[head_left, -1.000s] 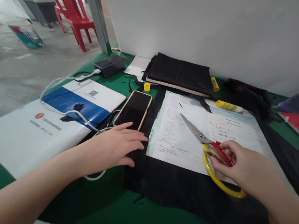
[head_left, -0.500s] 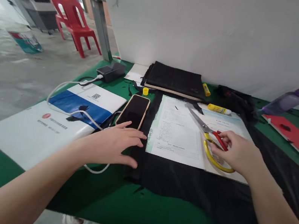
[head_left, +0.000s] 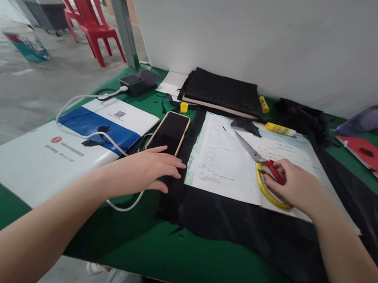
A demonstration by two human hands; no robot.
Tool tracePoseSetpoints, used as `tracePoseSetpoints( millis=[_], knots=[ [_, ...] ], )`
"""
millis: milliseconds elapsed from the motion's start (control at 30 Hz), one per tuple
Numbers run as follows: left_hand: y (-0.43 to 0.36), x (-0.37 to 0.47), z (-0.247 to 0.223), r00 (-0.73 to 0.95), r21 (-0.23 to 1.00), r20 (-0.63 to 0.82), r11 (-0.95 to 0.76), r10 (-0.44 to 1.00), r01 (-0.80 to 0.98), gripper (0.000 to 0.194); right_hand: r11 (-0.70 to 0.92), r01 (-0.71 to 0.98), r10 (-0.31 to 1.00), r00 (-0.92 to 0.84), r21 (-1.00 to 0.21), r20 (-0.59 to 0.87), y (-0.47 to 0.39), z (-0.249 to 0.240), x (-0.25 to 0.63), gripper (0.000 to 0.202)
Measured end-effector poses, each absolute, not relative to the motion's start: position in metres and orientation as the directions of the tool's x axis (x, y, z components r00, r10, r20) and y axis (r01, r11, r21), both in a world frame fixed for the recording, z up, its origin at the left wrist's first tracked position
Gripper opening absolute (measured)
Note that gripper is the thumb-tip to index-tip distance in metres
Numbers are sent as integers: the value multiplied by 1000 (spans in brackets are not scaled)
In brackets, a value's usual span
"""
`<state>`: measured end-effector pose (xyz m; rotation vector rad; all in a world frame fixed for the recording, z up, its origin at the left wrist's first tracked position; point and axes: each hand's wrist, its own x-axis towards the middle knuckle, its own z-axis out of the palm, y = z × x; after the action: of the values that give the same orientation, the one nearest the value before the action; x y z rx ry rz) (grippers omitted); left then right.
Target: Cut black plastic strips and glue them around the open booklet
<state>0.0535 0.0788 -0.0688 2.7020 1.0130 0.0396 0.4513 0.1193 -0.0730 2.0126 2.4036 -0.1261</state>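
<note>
My right hand is closed around the handles of a pair of scissors with one red and one yellow handle. Its blades point to the upper left over an open book with printed pages. Beneath the book lies a sheet of black cloth-like material. With fingers spread and nothing in it, my left hand is over the left edge of that black sheet, just below a smartphone in a pale case. A black scrap rests at the top of the pages, near a yellow glue stick.
Left of the phone, a white and blue folder lies under a white cable joined to a black adapter. Behind the book are a black-covered book and a yellow cap. A purple bottle and red booklet lie to the right.
My right hand has shifted slightly left with the scissors, uncovering more of the black scrap. My left hand is a little farther left, still spread. The view has tilted slightly downward.
</note>
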Motion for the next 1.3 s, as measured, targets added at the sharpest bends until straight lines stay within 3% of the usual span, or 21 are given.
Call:
tracePoseSetpoints(
  millis=[367,533,700,1000,1167,1300],
  knots=[
    [74,53,-60,707,315,-209,-637,676,703,66,172,982,983,-176,-79,-45,121,-77,454,42],
    [71,55,-57,714,346,-193,-634,673,691,73,163,983,984,-168,-81,-64,122,-77,455,43],
    [74,59,-62,714,358,-95,-646,693,675,27,160,983,983,-167,-90,-73,123,-77,457,42],
    [81,57,-69,712,342,-84,-651,697,678,13,183,981,981,-186,-70,-48,122,-77,457,44],
    [81,51,-69,722,389,-117,-637,682,666,24,182,982,982,-185,-57,-44,120,-76,456,45],
    [78,50,-67,732,401,-144,-637,666,659,57,179,983,982,-181,-44,-56,120,-75,455,45]
  ],
)
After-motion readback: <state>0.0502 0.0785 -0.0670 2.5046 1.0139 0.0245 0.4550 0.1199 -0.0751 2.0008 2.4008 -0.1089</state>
